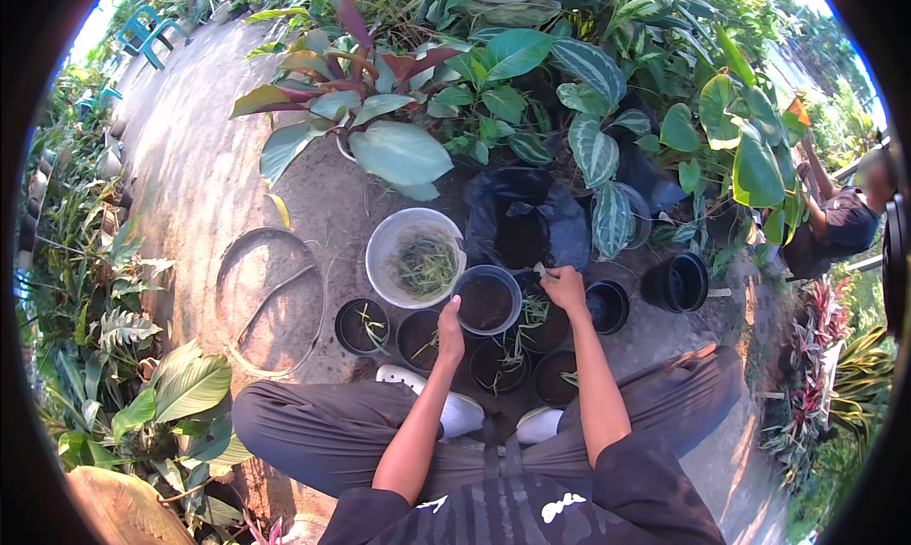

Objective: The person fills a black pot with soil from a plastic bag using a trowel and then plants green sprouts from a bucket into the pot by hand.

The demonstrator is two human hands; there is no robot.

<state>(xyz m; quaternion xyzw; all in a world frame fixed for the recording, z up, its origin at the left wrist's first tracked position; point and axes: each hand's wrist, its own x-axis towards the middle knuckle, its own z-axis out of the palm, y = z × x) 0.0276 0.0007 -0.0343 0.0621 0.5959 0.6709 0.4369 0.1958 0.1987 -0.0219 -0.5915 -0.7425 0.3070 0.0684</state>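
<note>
My left hand (pixel 450 329) grips the near left rim of a grey plastic pot (pixel 486 301) filled with dark soil. A small pale object (pixel 540 268), too small to name, is pinched in my right hand (pixel 566 289), just right of that pot. Beyond my hands sits an open black plastic bag (pixel 523 235) of dark soil. To its left stands a white bucket (pixel 415 257) with cut green grass inside. Several black pots of soil surround the grey pot, among them one with a small green plant (pixel 363 326) and one under drooping grassy leaves (pixel 500 366).
Two black pots (pixel 607 307) (pixel 675 282) stand at the right. A coiled hose (pixel 270 301) lies on the ground at the left. Leafy potted plants (pixel 402 146) crowd the far side. Another person (pixel 840 221) sits at the far right. A green plastic chair (pixel 148 34) stands at the upper left.
</note>
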